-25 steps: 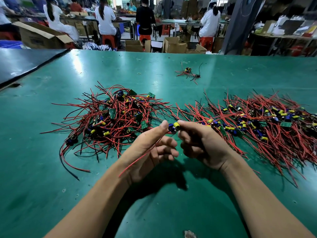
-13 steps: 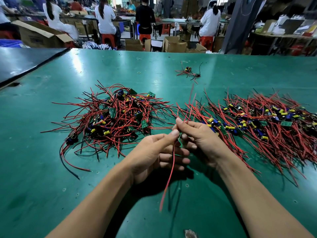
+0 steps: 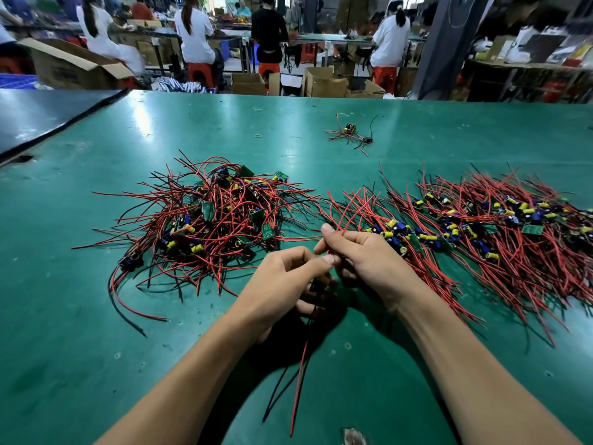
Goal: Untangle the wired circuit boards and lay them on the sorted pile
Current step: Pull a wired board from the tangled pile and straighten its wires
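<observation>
While the left hand and right hand pinch one board's leads, dangling below the fingers, the tangled heap left of them looks as big as the sorted pile right of them: roughly half remains.

Shone glossy yet scuffed across the green table; showed smooth plastic sheathing on wires, matt cardboard on boxes.

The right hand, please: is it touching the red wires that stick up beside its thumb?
Touching. The head view shows the right hand pinching the red wires between thumb and fingers, and they fan upward from that grip.
</observation>
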Motion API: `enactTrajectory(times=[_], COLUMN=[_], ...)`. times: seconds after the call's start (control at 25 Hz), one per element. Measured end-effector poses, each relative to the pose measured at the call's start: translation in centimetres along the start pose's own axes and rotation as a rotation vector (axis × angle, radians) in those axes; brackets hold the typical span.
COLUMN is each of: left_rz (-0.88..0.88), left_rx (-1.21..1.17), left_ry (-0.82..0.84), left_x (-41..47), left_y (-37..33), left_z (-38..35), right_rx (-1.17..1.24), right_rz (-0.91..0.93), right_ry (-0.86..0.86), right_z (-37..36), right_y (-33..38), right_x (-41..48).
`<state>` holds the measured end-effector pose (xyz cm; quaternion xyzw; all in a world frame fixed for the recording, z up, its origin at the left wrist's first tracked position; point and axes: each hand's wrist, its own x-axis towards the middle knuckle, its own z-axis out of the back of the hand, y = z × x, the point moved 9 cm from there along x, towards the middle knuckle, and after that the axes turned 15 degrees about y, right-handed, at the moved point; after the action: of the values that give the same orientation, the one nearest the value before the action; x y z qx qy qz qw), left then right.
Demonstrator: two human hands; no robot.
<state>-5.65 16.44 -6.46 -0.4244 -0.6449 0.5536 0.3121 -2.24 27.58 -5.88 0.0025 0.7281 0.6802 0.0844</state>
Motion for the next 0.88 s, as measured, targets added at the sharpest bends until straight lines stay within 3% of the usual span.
enactTrajectory(times=[0.2, 0.4, 0.64, 0.88], left_rz=[0.017, 0.04, 0.077, 0.098], left_rx=[-0.007, -0.045, -0.111, -0.09], left_ry=[-0.053, -0.009, 0.129, 0.202], left_x=[-0.3, -0.1, 0.0, -0.1], left_y=[0.1, 0.1, 0.3, 0.4], left_z=[0.7, 0.1, -0.9, -1.1], right_rx=[0.032, 0.02, 0.346, 0.535], right_rz=[-0.018, -0.004, -0.013, -0.054], right_ry=[0.068, -0.037, -0.121, 0.002], right_z=[-0.7, 0.2, 1.9, 1.4], right_y=[-0.4, -0.1, -0.4, -0.5], right_x=[-0.2, 0.2, 0.1, -0.1])
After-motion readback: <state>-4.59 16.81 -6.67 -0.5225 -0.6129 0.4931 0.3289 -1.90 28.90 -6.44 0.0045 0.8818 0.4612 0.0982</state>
